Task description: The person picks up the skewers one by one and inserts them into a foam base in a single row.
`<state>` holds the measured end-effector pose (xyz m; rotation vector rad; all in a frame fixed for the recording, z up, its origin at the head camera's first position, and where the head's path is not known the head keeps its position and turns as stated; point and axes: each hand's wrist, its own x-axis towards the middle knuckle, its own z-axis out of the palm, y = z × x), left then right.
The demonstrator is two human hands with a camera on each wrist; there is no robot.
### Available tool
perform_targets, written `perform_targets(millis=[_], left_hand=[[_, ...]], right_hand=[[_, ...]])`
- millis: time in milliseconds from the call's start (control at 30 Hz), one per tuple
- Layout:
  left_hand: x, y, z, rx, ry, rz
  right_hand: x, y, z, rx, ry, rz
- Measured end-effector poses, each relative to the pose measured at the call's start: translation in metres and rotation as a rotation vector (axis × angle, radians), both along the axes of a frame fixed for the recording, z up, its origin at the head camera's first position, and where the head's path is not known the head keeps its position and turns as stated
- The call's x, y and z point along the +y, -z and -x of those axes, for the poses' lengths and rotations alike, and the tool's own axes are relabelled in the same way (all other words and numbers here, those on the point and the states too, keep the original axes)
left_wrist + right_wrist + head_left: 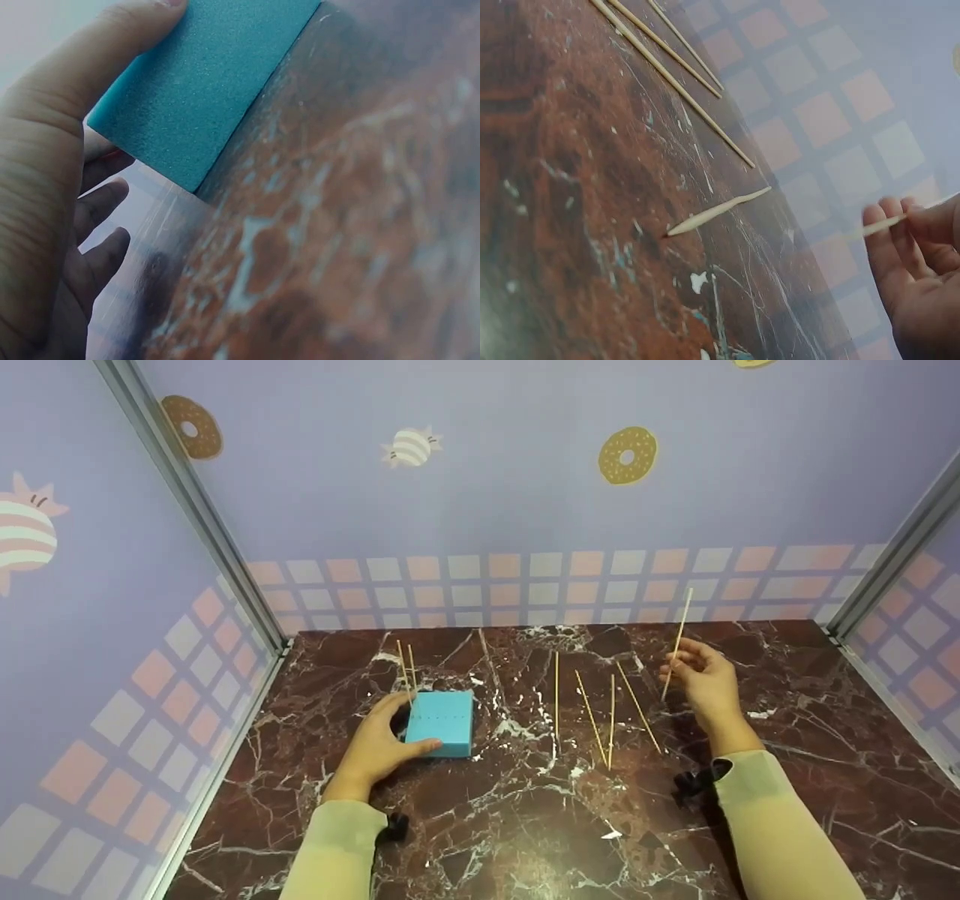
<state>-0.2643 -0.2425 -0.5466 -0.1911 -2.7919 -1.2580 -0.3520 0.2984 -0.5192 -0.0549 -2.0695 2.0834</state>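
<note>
Though plain-sided, a light-blue block with dark dots on top.

A dark, white-veined marbled tabletop meets a lilac back wall printed with a brown doughnut, a golden doughnut, a striped candy and pink and pale squares; grey metal posts line both corners.

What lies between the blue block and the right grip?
Four thin sticks lie on the table there, as the head view shows.
</note>
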Motion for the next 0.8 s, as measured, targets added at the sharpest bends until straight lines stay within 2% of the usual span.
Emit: perform_targets(millis=[133,267,433,800], left_hand=[[0.001,0.000,0.001,0.005,0.006,-0.001],[0.000,0.000,0.002,0.006,0.008,-0.003],[-0.001,0.000,0.001,0.009,0.007,0.002],[0.000,0.001,0.001,0.011,0.009,-0.009]], right_hand=[[0.000,0.000,-0.001,0.013,-0.078,0.094],[-0.007,-0.003,-0.002,0.043,-0.111,0.125],[-0.028,-0.014,-0.006,0.076,-0.135,0.103],[-0.087,-0.052,-0.016,0.160,-0.213,0.050]])
